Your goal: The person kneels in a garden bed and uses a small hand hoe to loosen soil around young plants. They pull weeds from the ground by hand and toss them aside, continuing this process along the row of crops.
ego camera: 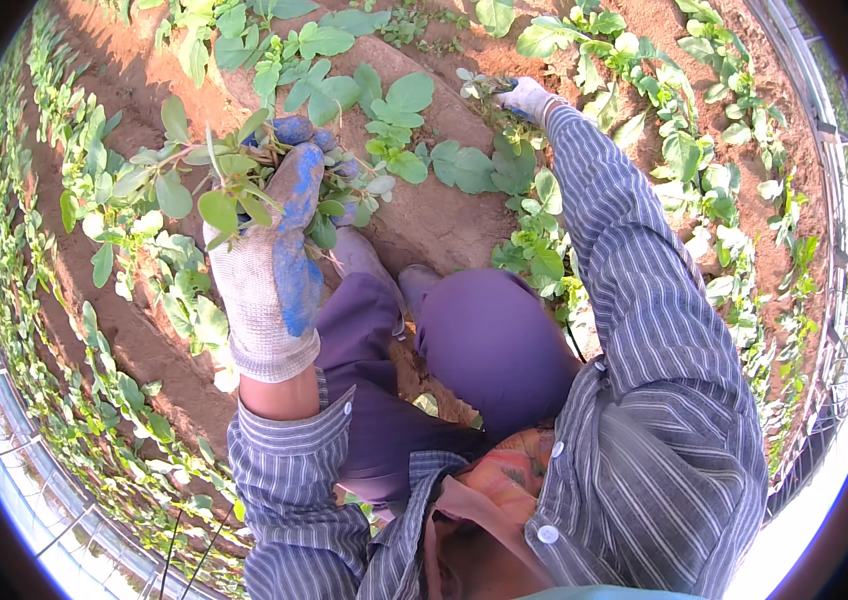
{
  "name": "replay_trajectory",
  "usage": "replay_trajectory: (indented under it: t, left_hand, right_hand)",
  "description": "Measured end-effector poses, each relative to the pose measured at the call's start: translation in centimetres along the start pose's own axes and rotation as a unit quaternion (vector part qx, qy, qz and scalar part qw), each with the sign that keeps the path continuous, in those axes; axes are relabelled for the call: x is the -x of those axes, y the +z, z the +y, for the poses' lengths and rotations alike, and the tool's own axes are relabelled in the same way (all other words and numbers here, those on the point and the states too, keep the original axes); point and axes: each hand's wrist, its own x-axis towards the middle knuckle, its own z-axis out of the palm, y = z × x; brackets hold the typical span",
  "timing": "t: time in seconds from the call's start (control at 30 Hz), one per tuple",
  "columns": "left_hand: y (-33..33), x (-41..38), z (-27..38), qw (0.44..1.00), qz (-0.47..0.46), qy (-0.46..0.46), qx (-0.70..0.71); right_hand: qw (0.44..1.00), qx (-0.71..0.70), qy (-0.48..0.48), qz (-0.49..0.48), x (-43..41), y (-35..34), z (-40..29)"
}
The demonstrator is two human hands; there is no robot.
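Note:
My left hand [274, 217], in a white knit glove with a blue coated palm, is raised and closed around a bunch of uprooted leafy weeds [221, 176] with rounded green leaves. My right hand [525, 99], in a like glove, reaches out to the upper right. It grips a clump of small-leaved weeds [482, 88] close to the soil; its fingertips are partly hidden by leaves. Broad-leaved crop plants [401, 105] grow between my two hands.
Rows of leafy plants [683, 142] run on both sides, with brown soil furrows [424, 217] between them. My bent knees [495, 345] and boots [368, 259] are below. A greenhouse frame of metal pipes [840, 187] curves along the rim.

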Motion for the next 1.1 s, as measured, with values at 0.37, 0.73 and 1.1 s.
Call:
replay_trajectory:
  t: [0.37, 0.73, 1.1]
  left_hand:
    - [0.9, 0.5, 0.4, 1.000, -0.011, -0.011, -0.017]
    - [1.6, 0.6, 0.4, 1.000, 0.017, -0.005, -0.022]
    - [-0.3, 2.3, 2.6, 0.997, 0.061, 0.035, 0.025]
  right_hand:
    - [0.906, 0.395, -0.123, -0.085, 0.6, 2.7, -4.7]
    - [0.972, 0.219, -0.017, -0.088, 1.5, 1.1, -6.0]
    - [0.948, 0.316, -0.019, -0.031, -0.7, -2.9, 0.7]
